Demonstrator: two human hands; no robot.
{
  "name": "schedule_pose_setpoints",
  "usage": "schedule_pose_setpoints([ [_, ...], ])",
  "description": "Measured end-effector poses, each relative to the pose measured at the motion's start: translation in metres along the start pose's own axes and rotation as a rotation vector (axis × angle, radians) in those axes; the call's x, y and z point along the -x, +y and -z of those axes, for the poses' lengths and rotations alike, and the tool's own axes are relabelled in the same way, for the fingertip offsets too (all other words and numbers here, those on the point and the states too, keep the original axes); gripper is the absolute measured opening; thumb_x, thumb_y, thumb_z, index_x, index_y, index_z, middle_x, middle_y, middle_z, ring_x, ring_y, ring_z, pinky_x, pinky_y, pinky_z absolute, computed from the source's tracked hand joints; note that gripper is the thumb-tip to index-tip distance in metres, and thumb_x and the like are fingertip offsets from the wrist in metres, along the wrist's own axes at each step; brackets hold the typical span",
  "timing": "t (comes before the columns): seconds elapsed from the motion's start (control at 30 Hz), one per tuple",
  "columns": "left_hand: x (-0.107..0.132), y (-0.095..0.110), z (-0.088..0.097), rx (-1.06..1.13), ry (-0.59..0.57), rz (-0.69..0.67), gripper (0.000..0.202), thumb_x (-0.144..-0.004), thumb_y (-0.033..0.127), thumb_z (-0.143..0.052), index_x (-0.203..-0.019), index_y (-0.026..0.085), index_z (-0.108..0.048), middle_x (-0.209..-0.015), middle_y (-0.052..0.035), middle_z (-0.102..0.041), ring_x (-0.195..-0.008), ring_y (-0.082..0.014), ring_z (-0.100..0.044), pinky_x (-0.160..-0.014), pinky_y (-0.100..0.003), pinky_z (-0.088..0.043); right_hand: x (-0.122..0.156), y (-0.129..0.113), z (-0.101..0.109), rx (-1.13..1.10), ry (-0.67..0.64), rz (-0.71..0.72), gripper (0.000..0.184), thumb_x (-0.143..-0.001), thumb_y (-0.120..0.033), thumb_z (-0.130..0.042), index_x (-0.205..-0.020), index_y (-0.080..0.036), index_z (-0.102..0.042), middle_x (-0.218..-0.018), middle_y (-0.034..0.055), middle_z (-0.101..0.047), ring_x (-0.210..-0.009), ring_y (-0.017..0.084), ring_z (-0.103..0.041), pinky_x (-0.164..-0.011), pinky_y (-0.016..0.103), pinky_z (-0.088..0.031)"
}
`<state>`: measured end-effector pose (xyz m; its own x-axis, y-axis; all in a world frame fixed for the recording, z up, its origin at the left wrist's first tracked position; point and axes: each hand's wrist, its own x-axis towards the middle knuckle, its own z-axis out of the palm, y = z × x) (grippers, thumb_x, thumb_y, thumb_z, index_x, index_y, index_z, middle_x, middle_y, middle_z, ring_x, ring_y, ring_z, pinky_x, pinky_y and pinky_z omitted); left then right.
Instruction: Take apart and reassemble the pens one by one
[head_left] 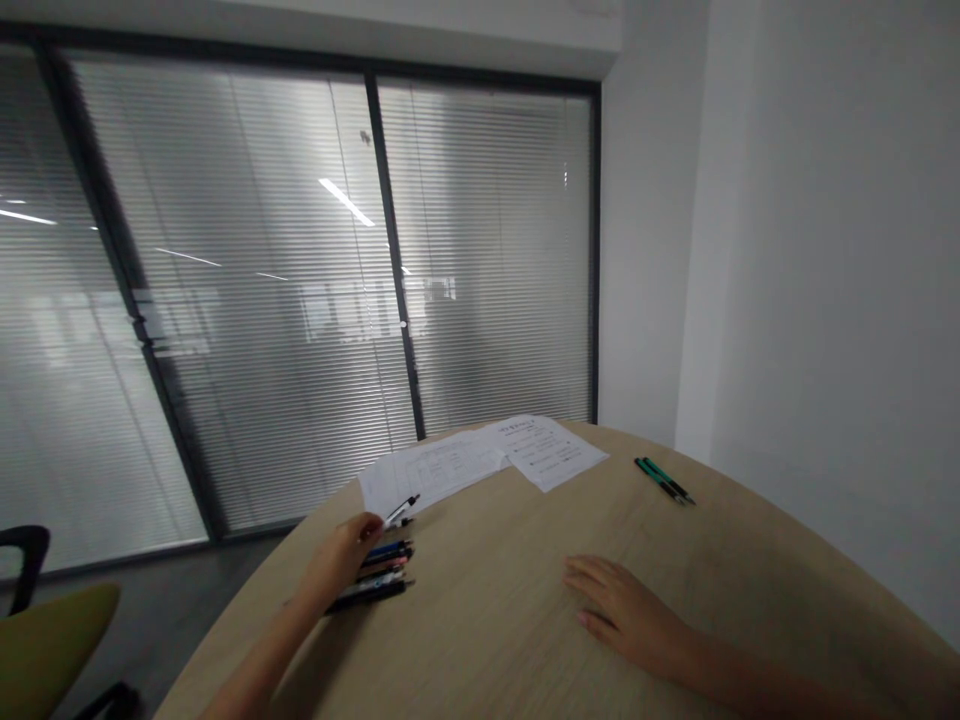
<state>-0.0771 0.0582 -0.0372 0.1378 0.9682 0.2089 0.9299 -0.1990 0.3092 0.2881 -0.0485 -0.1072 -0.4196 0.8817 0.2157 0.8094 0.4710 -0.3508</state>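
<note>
My left hand (343, 552) is at the left of the round table, its fingers pinched on a white pen (400, 511) with a dark tip. Just below that hand, several pens (384, 576) in black, blue and other colours lie side by side, partly hidden by the hand and wrist. My right hand (624, 612) rests palm down on the wooden tabletop, fingers stretched out and holding nothing. Beyond it, to the right, two green and black pens (664, 482) lie next to each other.
Printed paper sheets (559, 455) overlap along the far edge of the round table (480, 620). Behind stands a glass partition with blinds (487, 260), and a white wall (825, 250) is at the right. A yellow-green chair (56, 640) stands at the lower left.
</note>
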Motion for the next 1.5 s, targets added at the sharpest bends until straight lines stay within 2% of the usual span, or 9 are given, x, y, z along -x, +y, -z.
schedule_pose_setpoints([
  [0.13, -0.003, 0.012, -0.005, 0.304, 0.044, 0.009, 0.022, -0.071, 0.035, -0.046, -0.073, 0.016, -0.057, -0.073, -0.0048, -0.064, -0.075, -0.0207, -0.059, -0.067, -0.029, -0.045, 0.000, -0.001, 0.000, -0.013, 0.000, 0.002, 0.041, -0.082, -0.039, -0.037, -0.117, -0.021, -0.049, -0.126, 0.0062, -0.043, -0.116, 0.021, -0.036, -0.099, 0.037, -0.025],
  [0.23, 0.000, 0.026, -0.011, 0.539, -0.008, 0.070, 0.034, -0.065, 0.048, -0.049, -0.071, 0.015, -0.056, -0.064, -0.0013, -0.061, -0.063, -0.0176, -0.059, -0.056, -0.027, -0.047, 0.000, -0.001, 0.000, -0.005, -0.006, 0.002, 0.041, -0.081, -0.038, -0.038, -0.117, -0.021, -0.048, -0.126, 0.0065, -0.043, -0.116, 0.021, -0.036, -0.099, 0.037, -0.025],
  [0.33, 0.008, 0.045, -0.014, 0.687, -0.072, 0.130, 0.043, -0.058, 0.053, -0.054, -0.074, 0.013, -0.057, -0.062, -0.0007, -0.059, -0.058, -0.0154, -0.057, -0.051, -0.025, -0.044, -0.001, 0.000, -0.001, 0.015, -0.012, -0.004, 0.042, -0.081, -0.038, -0.038, -0.118, -0.021, -0.048, -0.127, 0.0063, -0.043, -0.116, 0.020, -0.036, -0.099, 0.036, -0.025],
  [0.57, 0.037, 0.088, -0.022, 1.028, -0.254, 0.100, 0.038, -0.058, 0.048, -0.061, -0.075, 0.014, -0.060, -0.067, -0.0008, -0.061, -0.068, -0.0144, -0.057, -0.064, -0.023, -0.042, -0.002, 0.002, -0.003, 0.014, -0.009, -0.005, 0.042, -0.081, -0.037, -0.038, -0.118, -0.021, -0.048, -0.127, 0.0061, -0.042, -0.116, 0.020, -0.036, -0.099, 0.036, -0.025],
  [0.8, 0.047, 0.103, -0.054, 1.438, -0.424, 0.216, 0.027, -0.057, 0.033, -0.071, -0.070, 0.013, -0.059, -0.067, -0.0016, -0.064, -0.060, -0.0101, -0.059, -0.059, -0.018, -0.044, -0.001, -0.001, -0.001, 0.020, -0.009, 0.002, 0.041, -0.081, -0.037, -0.038, -0.118, -0.022, -0.047, -0.127, 0.0055, -0.042, -0.116, 0.020, -0.035, -0.098, 0.037, -0.025],
  [0.9, 0.052, 0.109, -0.058, 1.525, -0.461, 0.270, 0.020, -0.061, 0.026, -0.070, -0.070, 0.012, -0.059, -0.067, -0.0023, -0.065, -0.060, -0.0098, -0.060, -0.057, -0.016, -0.045, -0.002, -0.002, 0.000, 0.039, -0.003, 0.000, 0.041, -0.081, -0.037, -0.037, -0.117, -0.021, -0.049, -0.127, 0.0061, -0.042, -0.116, 0.020, -0.036, -0.098, 0.036, -0.026],
  [1.07, 0.062, 0.120, -0.058, 1.604, -0.503, 0.367, 0.011, -0.064, 0.012, -0.065, -0.071, 0.012, -0.057, -0.072, -0.0053, -0.067, -0.062, -0.0117, -0.063, -0.064, -0.019, -0.048, -0.002, 0.000, -0.003, 0.040, 0.007, 0.012, 0.041, -0.081, -0.037, -0.038, -0.117, -0.021, -0.049, -0.126, 0.0065, -0.044, -0.115, 0.021, -0.037, -0.098, 0.036, -0.026],
  [1.3, 0.069, 0.126, -0.073, 1.652, -0.595, 0.330, 0.018, -0.063, 0.008, -0.065, -0.077, 0.011, -0.056, -0.072, -0.0061, -0.067, -0.063, -0.0128, -0.063, -0.063, -0.020, -0.047, -0.002, -0.001, -0.003, 0.050, 0.005, 0.007, 0.041, -0.081, -0.037, -0.038, -0.117, -0.020, -0.049, -0.127, 0.0068, -0.043, -0.115, 0.021, -0.037, -0.098, 0.036, -0.026],
  [1.5, 0.079, 0.136, -0.077, 1.703, -0.679, 0.289, 0.023, -0.062, 0.011, -0.068, -0.081, 0.010, -0.054, -0.074, -0.0083, -0.067, -0.065, -0.0142, -0.063, -0.062, -0.022, -0.045, -0.003, -0.004, -0.002, 0.059, 0.028, 0.026, 0.039, -0.080, -0.032, -0.041, -0.115, -0.018, -0.050, -0.125, 0.0080, -0.045, -0.114, 0.022, -0.039, -0.097, 0.037, -0.028],
])
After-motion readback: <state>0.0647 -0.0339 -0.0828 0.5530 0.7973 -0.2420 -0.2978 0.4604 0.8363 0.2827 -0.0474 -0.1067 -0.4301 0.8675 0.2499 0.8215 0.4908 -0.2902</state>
